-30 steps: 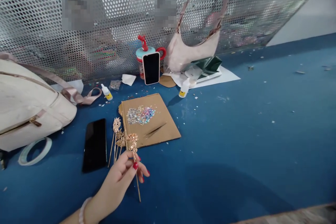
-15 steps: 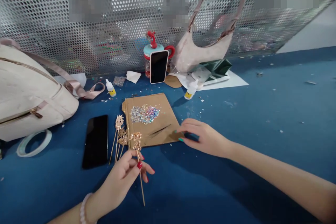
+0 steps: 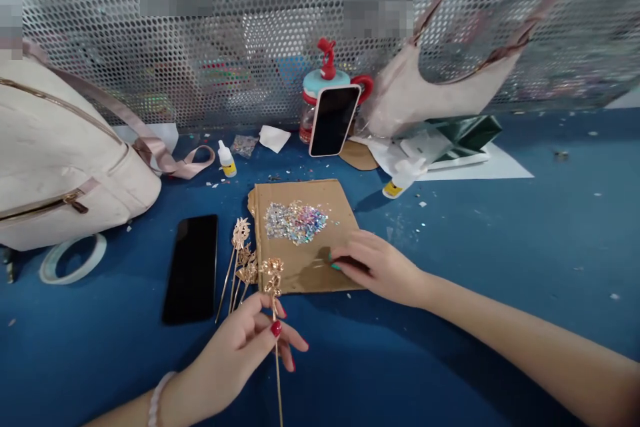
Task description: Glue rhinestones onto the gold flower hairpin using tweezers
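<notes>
My left hand (image 3: 250,347) pinches a thin gold hairpin (image 3: 278,373) with a flower-shaped top, held upright near the cardboard's front left corner. My right hand (image 3: 383,267) is over the right part of the cardboard (image 3: 295,273), thumb and fingers drawn together low over its surface; what is between the fingertips is too blurred to make out. On the cardboard lies a pile of shiny coloured flakes (image 3: 296,221). More gold hairpins (image 3: 241,233) lie along its left side.
Left of the hairpins lie a black phone (image 3: 191,270) and a tape roll (image 3: 73,260), beside a white backpack (image 3: 75,167). Behind are glue bottles (image 3: 227,160) (image 3: 395,185), a propped phone (image 3: 334,121), a lidded cup (image 3: 327,80) and a handbag (image 3: 445,93).
My right hand has moved in over the cardboard, where dark tweezers lay in plain view before; they no longer show clearly. My left hand keeps the hairpin. The view has shifted.
</notes>
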A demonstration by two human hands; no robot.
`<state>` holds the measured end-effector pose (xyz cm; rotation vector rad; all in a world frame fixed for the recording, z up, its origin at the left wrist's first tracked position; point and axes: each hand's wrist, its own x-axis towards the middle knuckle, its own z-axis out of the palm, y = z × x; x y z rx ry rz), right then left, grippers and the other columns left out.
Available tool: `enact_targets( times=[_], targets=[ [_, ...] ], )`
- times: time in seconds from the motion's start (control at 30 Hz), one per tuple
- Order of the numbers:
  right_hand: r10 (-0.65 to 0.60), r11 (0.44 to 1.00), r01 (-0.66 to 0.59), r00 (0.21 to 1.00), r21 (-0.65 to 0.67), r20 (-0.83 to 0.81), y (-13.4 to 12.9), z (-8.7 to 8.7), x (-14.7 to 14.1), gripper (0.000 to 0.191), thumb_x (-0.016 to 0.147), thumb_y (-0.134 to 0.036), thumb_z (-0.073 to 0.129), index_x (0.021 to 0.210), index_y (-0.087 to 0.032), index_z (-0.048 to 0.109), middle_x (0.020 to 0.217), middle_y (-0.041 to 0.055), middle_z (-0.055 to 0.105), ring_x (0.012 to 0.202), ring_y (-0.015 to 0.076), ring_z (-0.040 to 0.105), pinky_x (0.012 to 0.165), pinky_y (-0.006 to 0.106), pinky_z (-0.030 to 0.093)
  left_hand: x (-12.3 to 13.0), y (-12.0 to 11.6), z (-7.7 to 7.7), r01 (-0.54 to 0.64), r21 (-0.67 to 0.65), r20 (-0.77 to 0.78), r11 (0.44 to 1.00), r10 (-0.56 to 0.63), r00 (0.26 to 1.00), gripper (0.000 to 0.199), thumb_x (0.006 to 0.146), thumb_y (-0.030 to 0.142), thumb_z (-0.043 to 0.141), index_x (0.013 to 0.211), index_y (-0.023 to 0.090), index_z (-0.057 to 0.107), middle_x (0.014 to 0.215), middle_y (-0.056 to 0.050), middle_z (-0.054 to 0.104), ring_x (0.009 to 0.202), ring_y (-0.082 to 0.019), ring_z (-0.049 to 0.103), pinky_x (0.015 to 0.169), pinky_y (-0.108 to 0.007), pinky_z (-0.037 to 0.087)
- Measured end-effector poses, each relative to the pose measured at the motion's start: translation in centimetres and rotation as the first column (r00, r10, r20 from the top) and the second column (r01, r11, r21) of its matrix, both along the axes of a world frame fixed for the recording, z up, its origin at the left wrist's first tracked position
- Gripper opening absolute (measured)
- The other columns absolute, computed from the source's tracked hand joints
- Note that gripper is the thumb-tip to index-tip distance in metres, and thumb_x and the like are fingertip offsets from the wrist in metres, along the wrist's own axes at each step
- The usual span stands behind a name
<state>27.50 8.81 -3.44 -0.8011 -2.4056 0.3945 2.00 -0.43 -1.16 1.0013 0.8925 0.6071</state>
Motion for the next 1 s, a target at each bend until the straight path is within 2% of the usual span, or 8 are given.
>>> enact_targets(
  times=[0.1, 0.27, 0.5, 0.6, 0.67, 0.77, 0.9, 1.0],
  targets=[
    [-0.092, 0.994, 0.085, 0.992, -0.073, -0.091, -0.15, -0.06, 0.48, 0.014, 0.087, -0.013, 0.042, 0.096, -0.02, 0.05, 0.077, 0.002, 0.061, 0.064, 0.0122, 0.057, 0.057, 0.024, 0.047, -0.08, -0.24, 0.07, 0.023, -0.016, -0.022, 1.0, -0.023, 0.999, 0.018, 0.093, 0.033, 0.044, 0.098, 0.016, 0.04, 0.094, -0.008, 0.068, 0.072, -0.012, 0.063, 0.075, -0.03, 0.045],
    [0.016, 0.998, -0.024, 0.99, -0.056, -0.139, -0.11, 0.22, 0.83, 0.027, 0.086, -0.006, 0.035, 0.097, -0.022, 0.055, 0.082, 0.0042, 0.057, 0.069, 0.0119, 0.057, 0.06, 0.024, 0.049, -0.17, -0.2, 0.3, 0.034, -0.065, -0.052, 0.997, -0.037, 0.998, 0.017, 0.093, 0.033, 0.045, 0.095, 0.017, 0.041, 0.092, -0.007, 0.068, 0.071, -0.011, 0.062, 0.073, -0.028, 0.046],
    [0.003, 0.986, -0.039, 0.977, -0.161, -0.214, -0.42, 0.23, 1.01, 0.03, 0.084, -0.006, 0.038, 0.1, -0.022, 0.058, 0.076, 0.0026, 0.061, 0.067, 0.0121, 0.059, 0.06, 0.024, 0.048, -0.19, -0.06, 0.29, 0.046, -0.072, -0.041, 0.996, -0.049, 0.998, 0.018, 0.092, 0.034, 0.045, 0.095, 0.017, 0.041, 0.093, -0.008, 0.067, 0.071, -0.011, 0.062, 0.072, -0.027, 0.046],
    [-0.01, 0.987, -0.027, 0.973, -0.157, -0.231, -0.54, 0.34, 0.8, 0.033, 0.08, -0.004, 0.038, 0.099, -0.023, 0.058, 0.073, 0.0005, 0.063, 0.065, 0.011, 0.06, 0.059, 0.023, 0.048, -0.07, -0.09, 0.48, 0.057, -0.068, -0.051, 0.996, -0.06, 0.997, 0.019, 0.092, 0.035, 0.045, 0.094, 0.017, 0.041, 0.094, -0.009, 0.067, 0.071, -0.011, 0.061, 0.072, -0.028, 0.046],
    [-0.043, 0.989, 0.009, 0.972, -0.145, -0.23, -0.63, 0.35, 0.56, 0.031, 0.078, -0.003, 0.043, 0.096, -0.023, 0.058, 0.076, 0.0006, 0.063, 0.065, 0.01, 0.06, 0.057, 0.021, 0.048, -0.03, -0.1, 0.61, 0.069, -0.053, -0.063, 0.996, -0.073, 0.995, 0.021, 0.092, 0.037, 0.044, 0.095, 0.017, 0.04, 0.094, -0.009, 0.067, 0.071, -0.012, 0.061, 0.073, -0.029, 0.046],
    [-0.054, 0.99, 0.022, 0.973, -0.139, -0.226, -0.72, 0.2, 0.34, 0.024, 0.078, -0.006, 0.05, 0.093, -0.023, 0.057, 0.073, -0.0001, 0.06, 0.059, 0.0089, 0.056, 0.05, 0.019, 0.044, -0.08, -0.17, 0.71, 0.095, -0.012, -0.074, 0.995, -0.096, 0.993, 0.027, 0.092, 0.037, 0.042, 0.109, 0.016, 0.039, 0.094, -0.009, 0.066, 0.073, -0.013, 0.061, 0.075, -0.031, 0.046],
    [-0.082, 0.993, 0.057, 0.966, -0.108, -0.244, -0.69, 0.21, 0.45, 0.012, 0.076, -0.017, 0.061, 0.085, -0.022, 0.054, 0.067, -0.0006, 0.055, 0.057, 0.0112, 0.053, 0.049, 0.022, 0.044, -0.15, -0.3, 0.69, 0.103, 0.008, -0.086, 0.995, -0.102, 0.991, 0.039, 0.094, 0.034, 0.039, 0.127, 0.017, 0.029, 0.095, -0.009, 0.065, 0.075, -0.014, 0.06, 0.076, -0.032, 0.047],
    [-0.088, 0.992, 0.063, 0.964, -0.108, -0.251, -0.74, 0.5, 0.57, 0.007, 0.08, -0.016, 0.056, 0.082, -0.022, 0.053, 0.064, -0.0003, 0.056, 0.056, 0.0118, 0.054, 0.051, 0.023, 0.044, -0.11, -0.3, 0.67, 0.102, -0.002, -0.095, 0.995, -0.102, 0.99, 0.041, 0.094, 0.033, 0.038, 0.129, 0.017, 0.027, 0.095, -0.009, 0.065, 0.076, -0.014, 0.061, 0.075, -0.032, 0.047]
  ],
)
